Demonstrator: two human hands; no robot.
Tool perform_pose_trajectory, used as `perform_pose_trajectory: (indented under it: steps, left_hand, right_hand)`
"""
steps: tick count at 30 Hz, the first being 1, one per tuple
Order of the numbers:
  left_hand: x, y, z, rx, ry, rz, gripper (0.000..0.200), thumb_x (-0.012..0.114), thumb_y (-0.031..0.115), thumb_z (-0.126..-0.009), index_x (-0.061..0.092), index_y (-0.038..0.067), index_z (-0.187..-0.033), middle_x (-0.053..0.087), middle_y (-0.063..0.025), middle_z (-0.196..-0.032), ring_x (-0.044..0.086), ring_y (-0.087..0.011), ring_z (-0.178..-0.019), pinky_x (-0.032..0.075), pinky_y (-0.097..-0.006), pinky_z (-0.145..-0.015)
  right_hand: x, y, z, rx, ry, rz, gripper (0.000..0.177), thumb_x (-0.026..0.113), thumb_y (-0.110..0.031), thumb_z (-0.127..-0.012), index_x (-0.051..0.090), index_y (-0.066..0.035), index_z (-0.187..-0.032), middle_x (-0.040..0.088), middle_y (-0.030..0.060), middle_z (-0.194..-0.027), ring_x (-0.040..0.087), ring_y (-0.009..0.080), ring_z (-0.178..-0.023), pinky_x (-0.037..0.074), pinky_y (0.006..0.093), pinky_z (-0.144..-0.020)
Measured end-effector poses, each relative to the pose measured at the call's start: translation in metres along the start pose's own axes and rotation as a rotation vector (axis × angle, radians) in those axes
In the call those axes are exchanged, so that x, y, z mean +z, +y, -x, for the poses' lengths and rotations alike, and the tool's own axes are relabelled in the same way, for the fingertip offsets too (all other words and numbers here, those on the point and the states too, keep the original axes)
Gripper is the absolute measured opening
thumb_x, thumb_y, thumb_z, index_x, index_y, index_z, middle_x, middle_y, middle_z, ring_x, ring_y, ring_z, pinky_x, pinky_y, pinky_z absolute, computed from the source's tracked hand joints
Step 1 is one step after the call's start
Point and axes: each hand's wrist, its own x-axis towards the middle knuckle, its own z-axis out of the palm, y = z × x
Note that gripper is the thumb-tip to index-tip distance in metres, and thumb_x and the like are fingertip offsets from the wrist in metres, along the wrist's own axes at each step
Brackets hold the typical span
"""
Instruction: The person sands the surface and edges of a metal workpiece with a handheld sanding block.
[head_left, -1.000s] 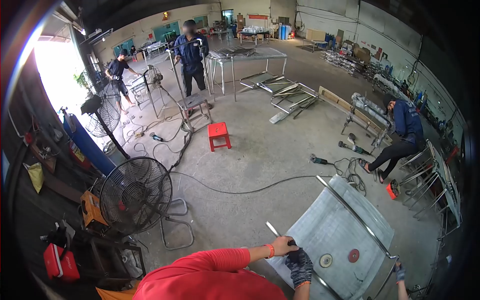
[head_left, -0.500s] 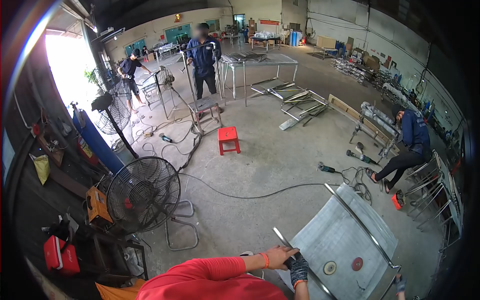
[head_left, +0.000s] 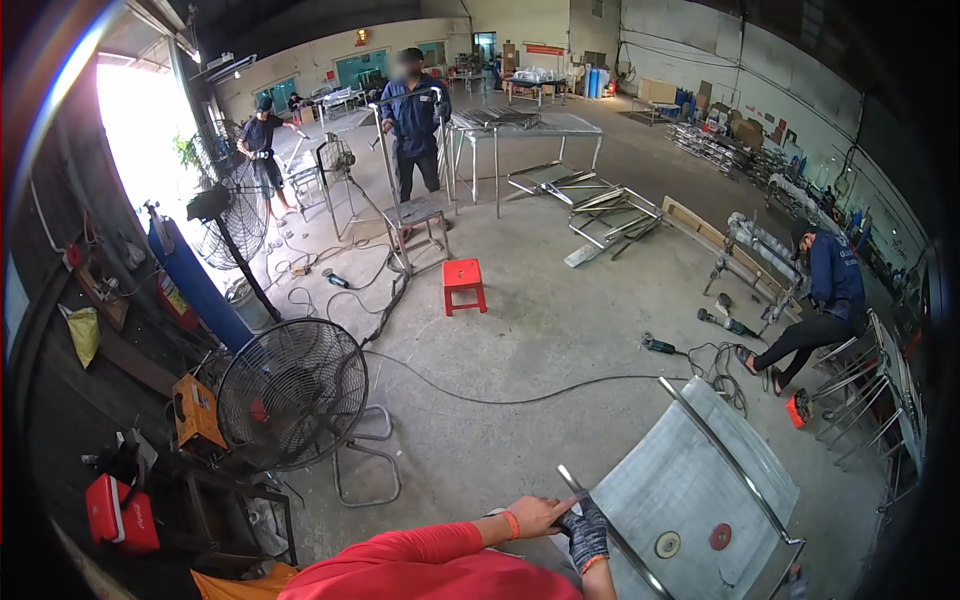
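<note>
Hands: left hand point(head_left: 538, 516), bare with an orange wristband below a red sleeve, lies with fingers drawn together against the polished steel tube point(head_left: 568, 478); whether it closes round the tube, I cannot tell. Right hand point(head_left: 587, 532), in a dark knitted glove, is wrapped tight round the same tube, touching the left.
Floor: grey concrete floor point(head_left: 560, 300), crossed by a thin black cable point(head_left: 520, 400) that runs toward the panel's far corner.
Panel: brushed sheet-metal panel point(head_left: 690, 480), edged by that tube, lies low on the right; both hands sit at its near left corner.
Fan: black wire-caged pedestal fan point(head_left: 292, 395), well apart on the left.
People: crouching person in dark blue workwear point(head_left: 825, 285) beyond the panel; standing person in a blue shirt point(head_left: 413, 110) far back.
Stool: small red plastic stool point(head_left: 465, 283), mid-floor.
Discs: grey abrasive disc point(head_left: 667, 545) and red abrasive disc point(head_left: 720, 537), loose on the panel, side by side, not touching.
Handling: to my eye, the bare hand wants a full wrap beside the glove, the panel held level so the discs don't slide, and feet clear of the cable.
</note>
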Motion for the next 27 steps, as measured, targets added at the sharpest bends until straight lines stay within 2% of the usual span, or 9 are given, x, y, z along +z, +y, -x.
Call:
perform_pose_trajectory:
  steps: [3, 8, 10, 11, 12, 14, 19, 22, 27]
  left_hand:
    - [-0.014, -0.007, 0.003, -0.129, 0.009, 0.007, 0.073, 0.066, 0.043, -0.087, 0.036, 0.008, -0.144, 0.067, -0.0171, -0.094, 0.068, -0.0367, -0.085, 0.055, -0.0445, -0.074]
    - [-0.009, -0.056, 0.033, -0.456, -0.058, 0.099, 0.056, 0.060, 0.045, -0.091, 0.049, 0.007, -0.131, 0.068, -0.0207, -0.108, 0.067, -0.0388, -0.095, 0.053, -0.0475, -0.082]
    - [0.008, -0.096, 0.067, -0.653, -0.088, 0.145, 0.052, 0.060, 0.044, -0.091, 0.055, 0.006, -0.126, 0.067, -0.0207, -0.113, 0.066, -0.0392, -0.100, 0.052, -0.0485, -0.086]
    - [0.016, -0.118, 0.090, -0.760, -0.130, 0.161, 0.050, 0.060, 0.044, -0.091, 0.058, 0.007, -0.124, 0.067, -0.0206, -0.114, 0.065, -0.0392, -0.102, 0.051, -0.0483, -0.088]
    - [0.025, -0.136, 0.115, -0.866, -0.173, 0.181, 0.048, 0.061, 0.044, -0.090, 0.061, 0.008, -0.121, 0.067, -0.0205, -0.114, 0.065, -0.0391, -0.103, 0.051, -0.0481, -0.089]
    - [0.038, -0.162, 0.167, -0.984, -0.276, 0.097, 0.048, 0.063, 0.043, -0.089, 0.064, 0.004, -0.118, 0.064, -0.0207, -0.121, 0.063, -0.0387, -0.110, 0.050, -0.0466, -0.094]
    - [0.044, -0.154, 0.246, -1.489, -0.061, 0.199, 0.070, 0.072, 0.051, -0.081, 0.056, -0.001, -0.124, 0.064, -0.0192, -0.124, 0.062, -0.0346, -0.115, 0.049, -0.0421, -0.097]
    - [0.056, -0.150, 0.260, -1.449, -0.124, 0.189, 0.076, 0.071, 0.049, -0.082, 0.046, 0.002, -0.135, 0.060, -0.0220, -0.130, 0.058, -0.0369, -0.121, 0.047, -0.0447, -0.100]
    - [0.019, -0.123, 0.228, -1.349, -0.071, 0.242, 0.048, 0.077, 0.047, -0.078, 0.067, 0.007, -0.105, 0.071, -0.0164, -0.106, 0.066, -0.0320, -0.105, 0.052, -0.0429, -0.089]
  right_hand:
    - [0.009, -0.024, -0.009, 0.317, 0.033, -0.487, 0.046, 0.069, -0.033, -0.090, 0.054, -0.005, -0.123, 0.066, 0.0167, -0.105, 0.069, 0.0262, -0.084, 0.058, 0.0350, -0.073]
    - [-0.008, -0.007, -0.024, 0.251, 0.177, -0.347, 0.037, 0.068, -0.041, -0.089, 0.061, -0.011, -0.111, 0.071, 0.0165, -0.098, 0.070, 0.0261, -0.079, 0.058, 0.0382, -0.067]
    - [-0.019, 0.007, -0.027, -0.209, 0.260, 0.407, 0.044, 0.070, -0.040, -0.087, 0.061, -0.009, -0.117, 0.071, 0.0161, -0.100, 0.069, 0.0283, -0.084, 0.056, 0.0373, -0.072]
    - [-0.021, -0.016, -0.014, -0.228, 0.237, 1.239, 0.060, 0.072, -0.044, -0.081, 0.058, -0.008, -0.128, 0.069, 0.0157, -0.106, 0.065, 0.0310, -0.100, 0.052, 0.0399, -0.085]
    - [-0.031, -0.009, -0.012, -0.259, 0.110, 1.660, 0.078, 0.074, -0.049, -0.074, 0.051, -0.011, -0.138, 0.064, 0.0186, -0.119, 0.057, 0.0359, -0.114, 0.044, 0.0463, -0.099]
    - [-0.038, 0.006, 0.009, -0.370, 0.114, 1.771, 0.087, 0.074, -0.052, -0.071, 0.045, -0.012, -0.143, 0.052, 0.0211, -0.137, 0.043, 0.0395, -0.131, 0.029, 0.0514, -0.112]
    - [-0.052, 0.023, -0.012, -0.281, 0.142, 1.566, 0.094, 0.072, -0.057, -0.072, 0.040, -0.004, -0.144, 0.045, 0.0214, -0.145, 0.038, 0.0423, -0.136, 0.023, 0.0562, -0.115]
    - [-0.043, 0.035, -0.033, -0.491, 0.108, 1.814, 0.094, 0.071, -0.059, -0.072, 0.042, -0.005, -0.143, 0.048, 0.0205, -0.142, 0.038, 0.0414, -0.135, 0.025, 0.0560, -0.114]
    - [-0.008, 0.018, -0.078, -0.643, -0.014, 1.646, 0.080, 0.065, -0.054, -0.081, 0.045, -0.008, -0.143, 0.054, 0.0140, -0.138, 0.038, 0.0395, -0.135, 0.022, 0.0533, -0.117]
